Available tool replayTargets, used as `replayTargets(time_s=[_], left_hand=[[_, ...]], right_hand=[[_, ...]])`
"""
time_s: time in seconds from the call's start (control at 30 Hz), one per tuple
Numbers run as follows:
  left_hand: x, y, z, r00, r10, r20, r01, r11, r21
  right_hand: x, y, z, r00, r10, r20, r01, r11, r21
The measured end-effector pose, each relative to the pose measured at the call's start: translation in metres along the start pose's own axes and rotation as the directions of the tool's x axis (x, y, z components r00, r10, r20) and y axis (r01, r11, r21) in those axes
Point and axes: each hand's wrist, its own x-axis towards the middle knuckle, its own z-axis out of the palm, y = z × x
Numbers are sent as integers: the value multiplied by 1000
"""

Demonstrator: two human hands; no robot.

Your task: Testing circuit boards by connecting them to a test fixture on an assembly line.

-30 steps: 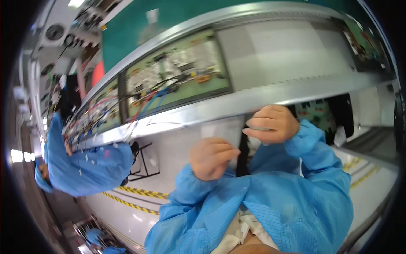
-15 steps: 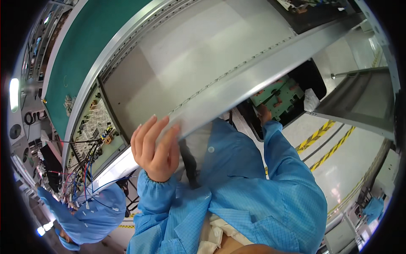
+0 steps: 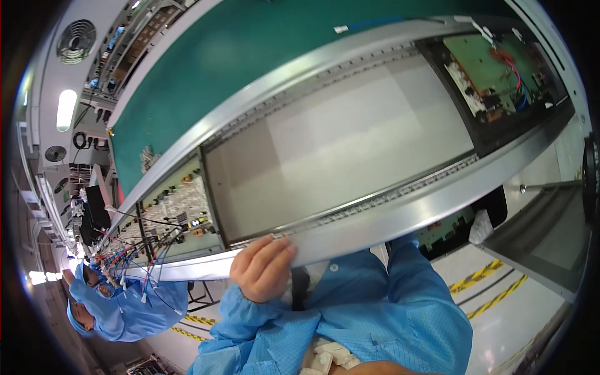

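Observation:
My left hand [image 3: 262, 269] rests on the near silver metal rail [image 3: 369, 231] of a conveyor, fingers laid over its upper edge and close together. Its thumb is hidden. My right arm, in a blue sleeve [image 3: 409, 265], reaches down under the rail, and the hand itself is out of sight there. Nearest to that arm is a black tray [image 3: 495, 205] holding green circuit boards [image 3: 447, 234], partly covered by the rail. A crumpled clear plastic bag [image 3: 480, 227] sits at the tray's right edge.
A dark carrier with a green circuit board [image 3: 494, 65] lies at the conveyor's right end. Boards crowded with components [image 3: 178, 209] and loose wires stand at its left. Beyond runs a green mat [image 3: 250, 69]. A co-worker in blue [image 3: 134, 306] is at lower left; a grey metal panel [image 3: 537, 231] stands right.
My left hand has come down onto the near rail, its fingers drawing together. My right hand, seen at the tray's boards before, is now hidden below the rail. The view has shifted, showing more conveyor.

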Motion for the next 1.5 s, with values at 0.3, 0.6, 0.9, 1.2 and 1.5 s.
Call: replayTargets(time_s=[0.3,0.6,0.9,1.2,1.5], left_hand=[[-13,-12,-35,1000,-1,17,2,998,-65],[-44,-28,-74,996,82,-39,-87,984,-155],[-145,-55,-120,991,38,-125,-99,844,-527],[-266,-29,-148,998,-19,63,63,570,-819],[-411,-61,-213,913,-111,392,406,309,-860]], right_hand=[[-6,-2,-5,984,-179,8,177,979,98],[-12,-67,-110,772,-601,205,477,336,-812],[-317,-182,28,841,-484,244,264,-27,-964],[-637,-131,253,600,51,798,503,-800,-327],[-691,-85,268,-193,-83,978,960,-223,170]])
